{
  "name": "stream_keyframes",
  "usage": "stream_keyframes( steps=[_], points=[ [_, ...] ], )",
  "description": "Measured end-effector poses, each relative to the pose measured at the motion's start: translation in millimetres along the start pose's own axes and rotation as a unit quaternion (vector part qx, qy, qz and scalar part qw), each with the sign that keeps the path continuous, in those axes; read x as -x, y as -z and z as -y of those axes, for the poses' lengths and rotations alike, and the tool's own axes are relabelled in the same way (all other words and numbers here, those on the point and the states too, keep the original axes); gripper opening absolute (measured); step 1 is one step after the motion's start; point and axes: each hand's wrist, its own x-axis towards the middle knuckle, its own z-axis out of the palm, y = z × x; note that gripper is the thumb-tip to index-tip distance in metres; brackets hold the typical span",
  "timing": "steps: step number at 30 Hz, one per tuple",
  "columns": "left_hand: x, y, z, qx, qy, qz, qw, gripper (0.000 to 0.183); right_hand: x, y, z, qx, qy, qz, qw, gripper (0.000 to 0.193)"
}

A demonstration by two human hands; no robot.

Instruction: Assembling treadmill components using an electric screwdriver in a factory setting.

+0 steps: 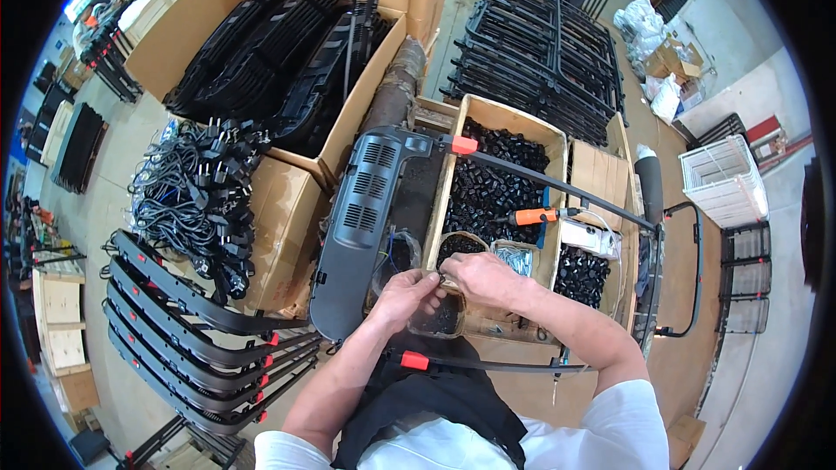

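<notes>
My left hand (402, 298) and my right hand (489, 279) meet fingertip to fingertip at the middle of the bench. Both are closed in a pinch, and whatever lies between the fingers is too small or hidden to name. Just beyond them sits a round tub (441, 254) of small black parts, with a second tub (414, 328) of dark bits below the fingers. Silvery screws (515, 258) fill a compartment beside my right hand. To the left of my hands lies a long black plastic cover (350, 254) with vent slots, attached to a black frame with red corner pieces (464, 145).
An orange power screwdriver (531, 217) rests on the wooden bin (562, 141) of black fittings. At left are a heap of cables (196, 200), stacked black curved panels (187, 352) and a large carton (335, 152). Black frames (540, 61) are stacked behind; people stand farther off.
</notes>
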Motion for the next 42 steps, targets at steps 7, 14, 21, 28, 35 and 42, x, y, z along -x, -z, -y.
stream_keyframes(
  steps=[7, 14, 21, 28, 35, 42],
  points=[
    [12, 15, 9, 0.128, -0.018, -0.06, 0.99, 0.029, -16, -23, 24, -0.001, -0.016, -0.06, 0.998, 0.034],
    [43, 33, 8, 0.197, -0.084, -0.109, 0.971, 0.029, -57, -35, 60, 0.021, -0.005, -0.056, 0.998, 0.035],
    [128, 73, 35, 0.164, -0.13, -0.168, 0.963, 0.022, -118, -71, 98, 0.007, 0.092, -0.146, 0.985, 0.034],
    [174, 95, 42, 0.194, -0.158, -0.153, 0.956, 0.035, -162, -102, 123, 0.033, 0.111, -0.131, 0.985, 0.032],
    [175, 117, 40, 0.285, -0.131, -0.151, 0.938, 0.04, -164, -103, 128, 0.049, 0.095, -0.113, 0.988, 0.037],
    [139, 118, 21, 0.241, -0.123, -0.125, 0.955, 0.039, -148, -72, 105, -0.518, -0.244, -0.054, 0.818, 0.028]
  ],
)
